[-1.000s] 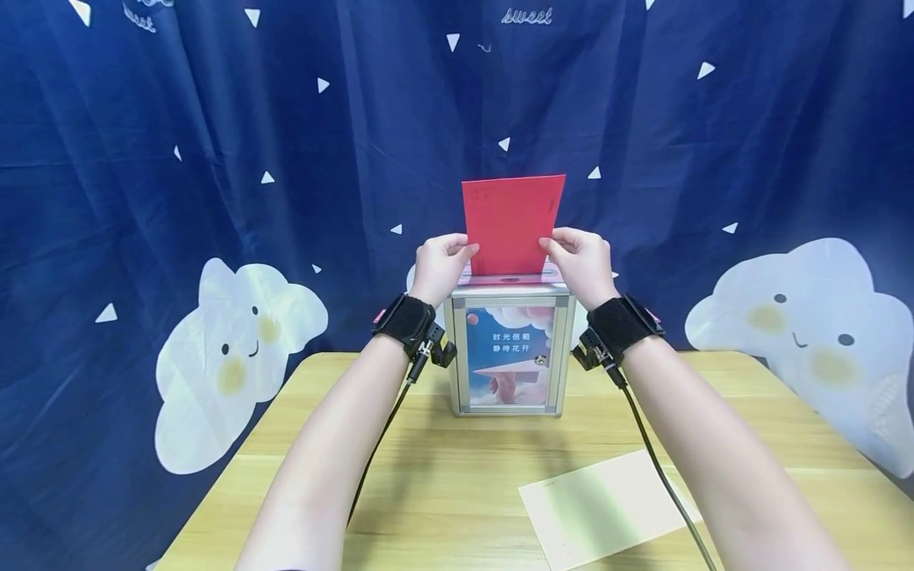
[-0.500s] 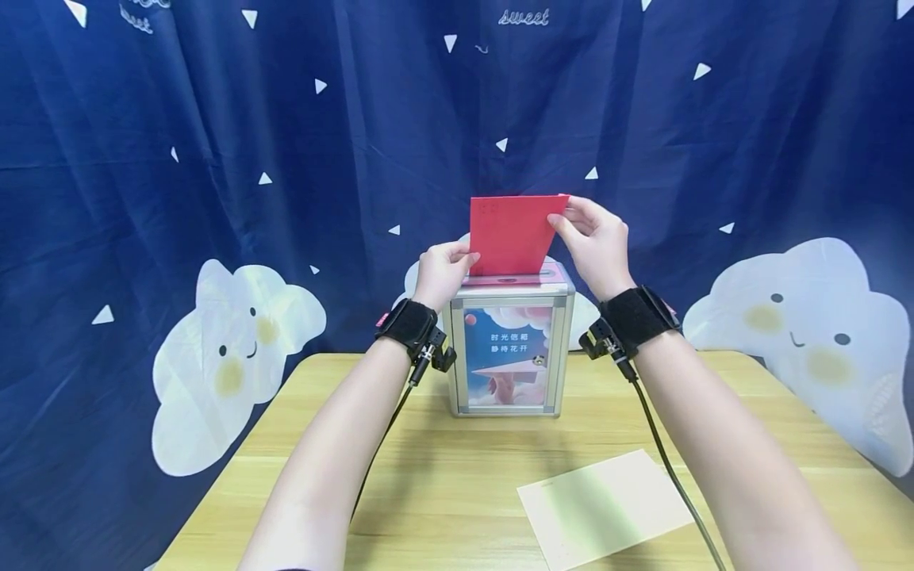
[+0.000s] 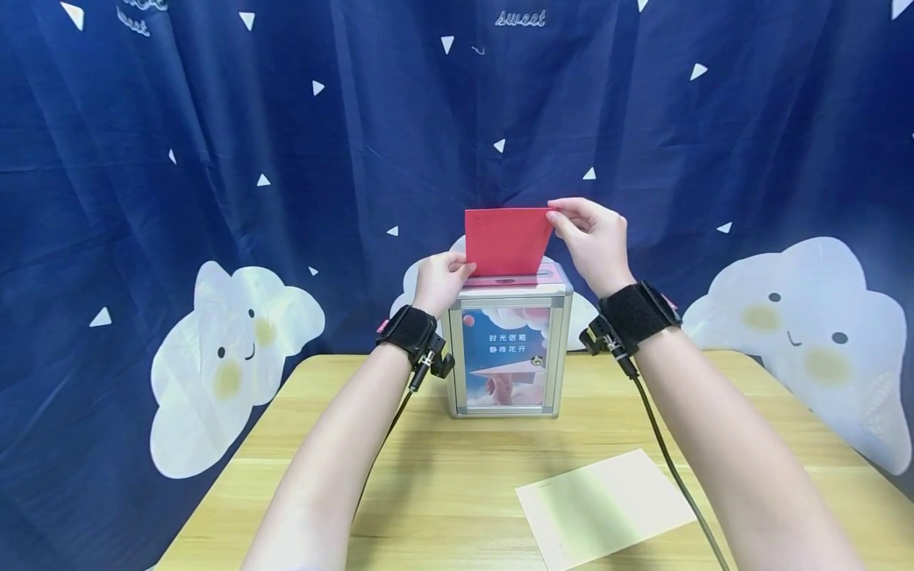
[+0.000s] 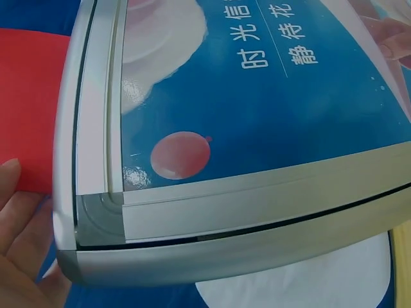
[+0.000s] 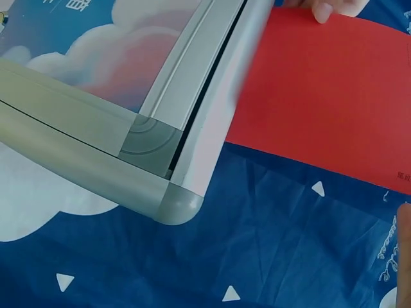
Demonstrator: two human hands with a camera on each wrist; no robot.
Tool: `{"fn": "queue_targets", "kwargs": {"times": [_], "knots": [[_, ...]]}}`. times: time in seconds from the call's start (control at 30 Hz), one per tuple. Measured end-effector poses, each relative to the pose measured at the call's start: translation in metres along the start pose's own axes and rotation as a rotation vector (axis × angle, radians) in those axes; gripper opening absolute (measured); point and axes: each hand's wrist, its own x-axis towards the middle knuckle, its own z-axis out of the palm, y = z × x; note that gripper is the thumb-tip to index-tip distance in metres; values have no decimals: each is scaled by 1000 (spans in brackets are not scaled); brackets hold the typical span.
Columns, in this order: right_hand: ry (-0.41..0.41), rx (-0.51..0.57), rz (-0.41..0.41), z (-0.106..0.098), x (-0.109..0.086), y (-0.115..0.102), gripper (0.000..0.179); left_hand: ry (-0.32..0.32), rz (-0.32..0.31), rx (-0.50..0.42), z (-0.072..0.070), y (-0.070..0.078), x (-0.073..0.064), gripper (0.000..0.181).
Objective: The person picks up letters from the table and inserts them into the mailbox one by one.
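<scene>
A red envelope [image 3: 505, 242] stands upright at the slot in the top of a silver-framed letter box [image 3: 510, 357], its lower edge out of sight. My left hand [image 3: 439, 284] pinches its left edge low down, close to the box top. Higher up, my right hand [image 3: 598, 244] pinches the upper right corner between thumb and fingers. In the left wrist view, the left hand [image 4: 22, 240] is partly cut off beside the red envelope [image 4: 29, 106]. The right wrist view has the envelope [image 5: 321, 96] reaching out from the box top, with a left-hand thumb [image 5: 323, 11] on its edge.
A cream envelope [image 3: 603, 507] lies flat on the wooden table [image 3: 428, 476], front right, under the right wrist's cable [image 3: 671, 460]. Behind the table hangs a blue curtain [image 3: 385, 119] with clouds and triangles.
The red envelope has sunk lower at the slot. My right hand has shifted from its lower right edge up to the top right corner; my left hand has dropped slightly.
</scene>
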Motion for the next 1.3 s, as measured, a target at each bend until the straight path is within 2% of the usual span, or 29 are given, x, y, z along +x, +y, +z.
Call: {"fn": "queue_targets", "kwargs": {"times": [0.1,0.2,0.37,0.57,0.67,0.8,1.1,1.3], "knots": [[-2,-1,-3,0,0,0,24,-18,11,5,-2,0,0,23],[1,1,-6,-1,1,0,23,-5,35,-34,-7,3,2,33],[-17,9,6,1,1,3,24,89,113,-146,-18,20,5,42],[-32,14,14,7,0,7,23,182,224,-226,-22,36,6,37],[-33,9,21,9,-1,9,23,199,223,-225,-22,38,7,27],[-47,-10,42,14,-3,12,23,195,185,-181,-23,37,7,19],[-73,-50,56,22,-8,19,20,185,152,-105,-19,25,7,17],[-93,-75,96,26,-11,21,21,162,119,-71,-17,21,5,18]]}}
